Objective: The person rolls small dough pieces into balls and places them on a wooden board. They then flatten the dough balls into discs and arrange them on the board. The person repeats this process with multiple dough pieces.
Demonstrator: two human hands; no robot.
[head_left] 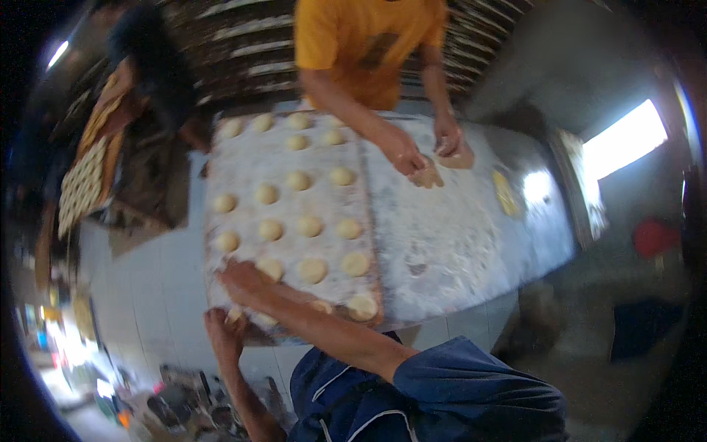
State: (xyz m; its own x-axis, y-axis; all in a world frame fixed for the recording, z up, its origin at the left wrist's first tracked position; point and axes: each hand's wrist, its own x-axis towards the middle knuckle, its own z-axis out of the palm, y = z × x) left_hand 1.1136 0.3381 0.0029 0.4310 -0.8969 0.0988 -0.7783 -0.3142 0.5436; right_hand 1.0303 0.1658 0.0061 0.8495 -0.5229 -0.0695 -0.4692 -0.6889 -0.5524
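Note:
Rows of pale round dough pieces (pixel 310 226) lie on a floured board (pixel 243 158). Those nearer me look wider and flatter than the far ones. My right hand (pixel 247 284) reaches across to the board's near left part. Its fingers are curled down and blurred, and whatever lies under them is hidden. Just below it, at the board's near left corner, my left hand (pixel 224 329) is closed around a small pale piece of dough (pixel 234 315). My right forearm covers parts of several dough pieces in the nearest rows.
Across the table, a person in a yellow shirt (pixel 361 51) handles flat dough (pixel 427 175) on the floured tabletop (pixel 449 243). A yellow strip (pixel 505 194) lies at its right. At far left, another person stands by a tray of dough pieces (pixel 82 184). Pots (pixel 173 405) stand low at left.

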